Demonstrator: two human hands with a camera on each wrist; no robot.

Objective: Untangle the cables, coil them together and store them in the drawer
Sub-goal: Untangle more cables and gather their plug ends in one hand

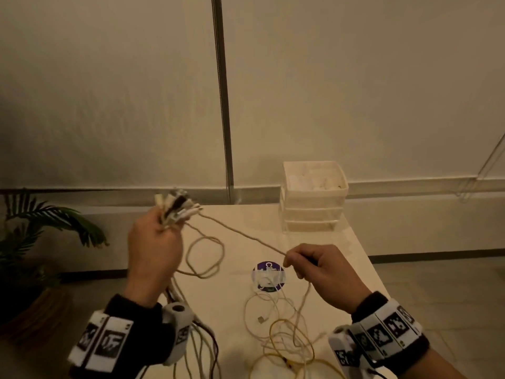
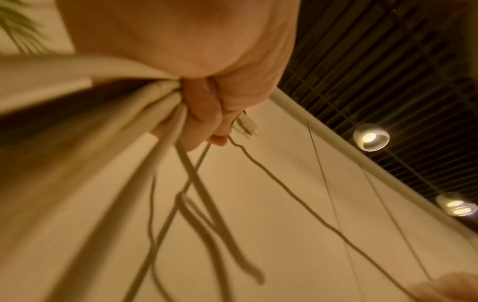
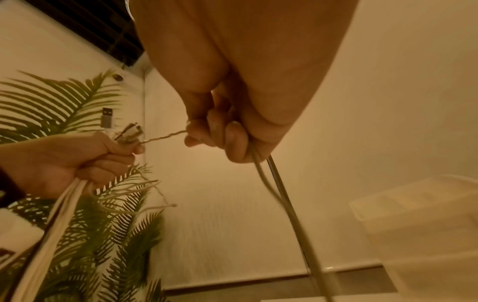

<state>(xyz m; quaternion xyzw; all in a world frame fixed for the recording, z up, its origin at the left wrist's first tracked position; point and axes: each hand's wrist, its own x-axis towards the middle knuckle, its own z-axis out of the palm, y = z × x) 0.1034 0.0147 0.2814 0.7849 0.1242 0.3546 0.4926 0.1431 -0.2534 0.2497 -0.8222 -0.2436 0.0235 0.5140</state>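
Head view shows the left hand (image 1: 154,242) fisted round a bundle of cable ends (image 1: 177,205), raised well to the left of the drawer unit (image 1: 314,195). One braided cable (image 1: 240,233) runs taut from that bundle, slanting down and rightward to the right hand (image 1: 319,269), which pinches it in curled fingers nearer the drawers. Below the right hand, loose cable loops (image 1: 281,324) lie on the table (image 1: 341,242). Sliding the right hand along this line should likely free it.

Drawer unit (image 1: 314,203) behind cables (image 1: 284,332)
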